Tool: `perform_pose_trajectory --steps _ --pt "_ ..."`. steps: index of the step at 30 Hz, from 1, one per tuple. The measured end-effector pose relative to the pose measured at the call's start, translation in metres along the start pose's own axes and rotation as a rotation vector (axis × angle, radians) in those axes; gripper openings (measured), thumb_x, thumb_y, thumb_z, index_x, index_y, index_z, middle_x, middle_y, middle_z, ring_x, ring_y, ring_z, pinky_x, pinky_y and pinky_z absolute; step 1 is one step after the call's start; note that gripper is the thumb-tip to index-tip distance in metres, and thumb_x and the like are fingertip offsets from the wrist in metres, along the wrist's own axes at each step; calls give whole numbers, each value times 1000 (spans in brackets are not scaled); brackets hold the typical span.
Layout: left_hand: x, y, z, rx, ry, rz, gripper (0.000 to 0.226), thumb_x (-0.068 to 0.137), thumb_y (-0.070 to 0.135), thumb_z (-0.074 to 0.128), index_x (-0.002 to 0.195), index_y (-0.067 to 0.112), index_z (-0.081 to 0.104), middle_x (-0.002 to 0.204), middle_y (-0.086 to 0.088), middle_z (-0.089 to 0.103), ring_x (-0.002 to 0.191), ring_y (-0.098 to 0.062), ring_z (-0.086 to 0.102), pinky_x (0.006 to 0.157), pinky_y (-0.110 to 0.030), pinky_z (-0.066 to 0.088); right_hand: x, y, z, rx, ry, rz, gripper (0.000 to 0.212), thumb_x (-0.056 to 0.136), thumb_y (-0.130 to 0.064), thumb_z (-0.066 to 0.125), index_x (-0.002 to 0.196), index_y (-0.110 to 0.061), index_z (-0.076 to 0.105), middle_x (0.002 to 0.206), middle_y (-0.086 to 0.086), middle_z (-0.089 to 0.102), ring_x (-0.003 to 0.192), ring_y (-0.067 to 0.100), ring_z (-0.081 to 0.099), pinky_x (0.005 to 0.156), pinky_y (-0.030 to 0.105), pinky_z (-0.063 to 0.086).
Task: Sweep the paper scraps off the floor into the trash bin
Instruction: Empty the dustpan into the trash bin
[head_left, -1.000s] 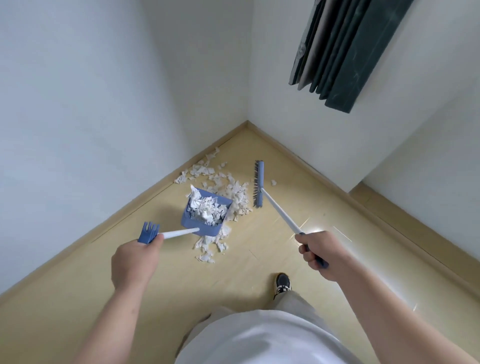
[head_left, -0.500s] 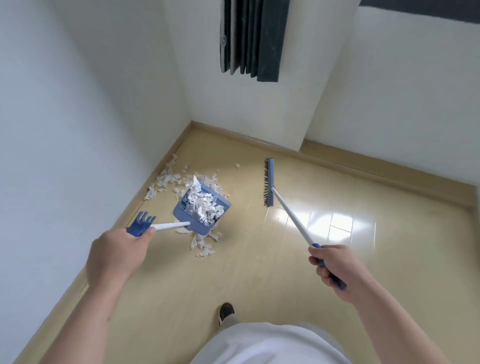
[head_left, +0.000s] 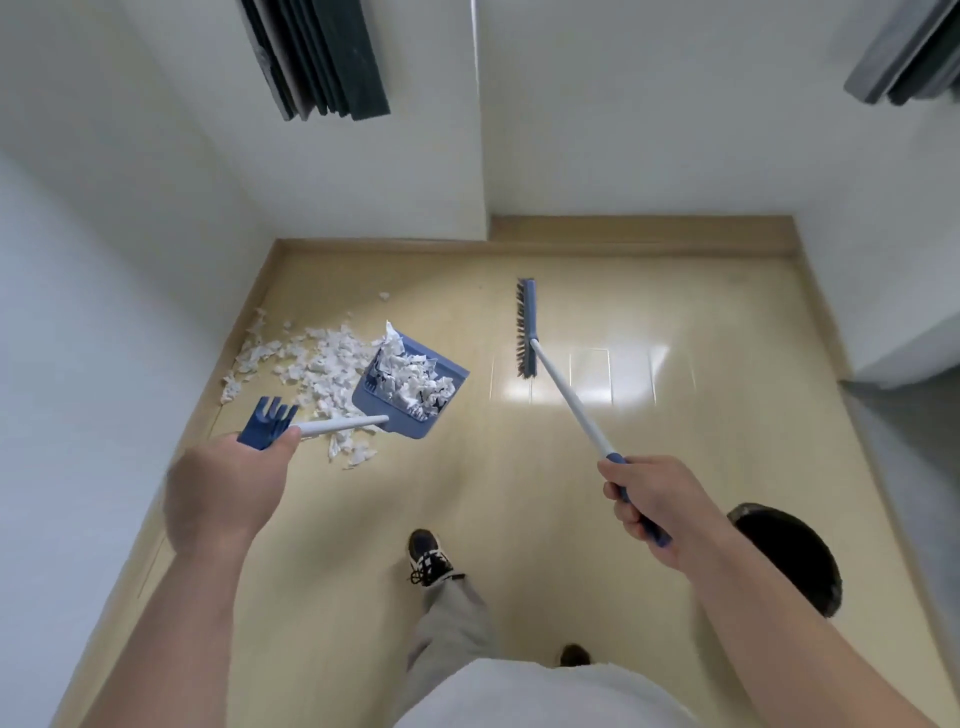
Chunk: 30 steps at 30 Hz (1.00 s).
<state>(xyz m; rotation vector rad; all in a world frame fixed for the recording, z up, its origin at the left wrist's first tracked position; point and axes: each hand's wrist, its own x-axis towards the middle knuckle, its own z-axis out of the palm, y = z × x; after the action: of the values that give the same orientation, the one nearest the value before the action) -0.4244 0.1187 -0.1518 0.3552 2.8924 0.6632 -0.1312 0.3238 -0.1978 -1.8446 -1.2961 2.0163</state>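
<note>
Turning right since before, I now see the round dark trash bin (head_left: 789, 551) by my right arm (head_left: 779, 631). My left hand (head_left: 228, 493) grips the blue plastic dustpan (head_left: 444, 366), heaped with white paper scraps (head_left: 410, 382). My right hand (head_left: 660, 504) grips the blue-headed broom (head_left: 525, 327). More scraps lie far left.

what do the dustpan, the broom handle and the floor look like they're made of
Dustpan: moulded plastic, probably; uniform matte blue, thin walls.
Broom handle: smooth white tube, painted metal or plastic, cannot tell which; blue grip at its end.
Floor: glossy pale yellow wood-look boards or vinyl; it reflects bright light and shows thin seam lines.
</note>
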Motion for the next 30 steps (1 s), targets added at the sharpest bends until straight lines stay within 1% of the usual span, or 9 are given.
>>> perform_pose_trajectory --steps 3,7,11,13,16,19,22,27,30 --pt "-55 11 4 8 -19 39 56 88 47 70 57 4 54 59 -12 56 63 -35 53 55 -30 40 -36 40 -46 32 5 -5 7 93 -11 58 86 -10 58 65 3 45 41 12 31 36 20 23" --pt "-113 15 6 20 -52 94 56 87 49 71 58 4 56 59 -12 57 62 -34 55 56 -31 43 -78 87 -93 57 42 -11 12 97 -10 56 85 -7 57 66 5 45 41 11 32 36 21 23" --pt "-160 16 16 28 -117 190 55 86 53 70 58 6 58 60 -10 59 61 -31 56 57 -33 46 -115 131 -123 91 107 -10 10 95 -9 56 86 -7 54 68 6 45 40 11 33 36 20 23" --pt "-179 14 23 32 -141 244 54 85 55 69 59 8 61 61 -8 62 63 -31 58 58 -36 50 -130 152 -133 97 138 -12 12 96 -9 55 84 -7 52 63 4 44 38 10 32 35 19 23" --pt "-210 15 34 73 -193 338 52 86 56 66 59 12 61 60 -7 61 64 -29 58 57 -32 46 -156 185 -146 123 223 0 10 95 -7 55 85 -6 55 55 0 42 36 10 31 34 19 22" --pt "-241 14 41 91 -233 387 53 88 56 63 58 12 58 60 -5 59 63 -27 57 57 -32 45 -178 213 -155 160 286 0 7 96 -8 55 90 -5 58 60 2 43 37 10 32 34 20 24" --pt "-277 11 44 48 -294 408 54 88 55 64 57 12 56 56 -5 57 61 -29 58 58 -34 47 -205 241 -171 182 331 -4 7 95 -9 57 92 -4 59 64 5 42 39 11 33 33 21 26" --pt "-326 26 46 43 -344 467 51 88 55 64 60 12 60 57 -6 60 63 -28 61 58 -35 50 -236 276 -209 214 390 -27 13 96 -12 57 91 -1 61 66 7 44 41 12 34 34 23 27" --pt "-359 38 54 49 -353 522 51 88 54 64 57 13 57 53 -3 57 58 -27 59 55 -32 47 -242 293 -235 250 399 -41 14 97 -12 57 87 -3 60 65 6 45 41 12 35 33 22 27"
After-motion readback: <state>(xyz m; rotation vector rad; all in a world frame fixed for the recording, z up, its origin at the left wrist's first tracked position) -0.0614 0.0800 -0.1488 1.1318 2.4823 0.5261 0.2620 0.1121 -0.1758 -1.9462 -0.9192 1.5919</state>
